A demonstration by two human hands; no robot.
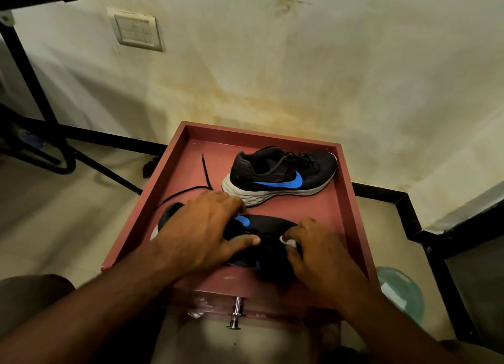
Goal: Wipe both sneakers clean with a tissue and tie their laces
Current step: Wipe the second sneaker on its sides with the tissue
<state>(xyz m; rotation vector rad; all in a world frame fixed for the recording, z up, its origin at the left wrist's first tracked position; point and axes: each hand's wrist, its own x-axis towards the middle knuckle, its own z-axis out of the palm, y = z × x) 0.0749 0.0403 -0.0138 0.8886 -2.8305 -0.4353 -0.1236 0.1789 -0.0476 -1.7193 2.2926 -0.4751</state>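
Two black sneakers with blue swooshes lie in a red drawer (174, 162). The far sneaker (281, 173) stands upright on its white sole, toe to the right, laces loose. The near sneaker (267, 227) lies under my hands. My left hand (201, 230) grips its heel end, fingers curled over the top and thumb stretched along the side. My right hand (319, 252) pinches a small white tissue (289, 241) against the shoe's lace area. One black lace (204, 173) trails out to the left across the drawer floor.
The drawer is pulled out toward me, its metal knob (236, 313) at the front. A green plastic object (401, 293) sits on the floor to the right. A black metal frame (41, 118) stands at the left, a stained wall behind.
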